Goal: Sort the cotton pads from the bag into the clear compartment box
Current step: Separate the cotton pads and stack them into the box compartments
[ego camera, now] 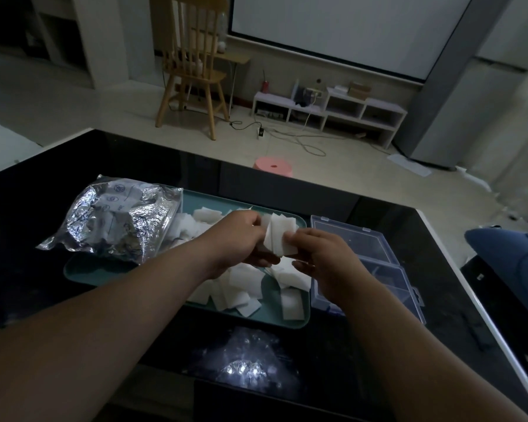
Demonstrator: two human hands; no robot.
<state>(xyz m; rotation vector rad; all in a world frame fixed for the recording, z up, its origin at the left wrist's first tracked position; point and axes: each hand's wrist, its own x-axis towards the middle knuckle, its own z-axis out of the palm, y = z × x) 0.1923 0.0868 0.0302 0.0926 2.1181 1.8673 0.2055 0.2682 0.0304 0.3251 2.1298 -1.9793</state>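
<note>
Both hands meet above a teal tray (pixel 83 269). My left hand (pixel 241 239) and my right hand (pixel 320 257) together hold a small stack of white square cotton pads (pixel 279 236), upright between the fingers. Several loose cotton pads (pixel 238 287) lie scattered over the tray below. A crinkled silvery bag (pixel 119 220) rests on the tray's left end, with more pads showing through it. The clear compartment box (pixel 360 239) stands open just right of the tray, its near part hidden behind my right hand.
Everything sits on a glossy black table (pixel 28 208) with a white edge on the right. A light reflection (pixel 244 367) glares on the table in front of the tray. A dark blue object (pixel 509 248) lies at the far right. Beyond the table are a pink stool (pixel 273 166) and a wooden chair (pixel 192 65).
</note>
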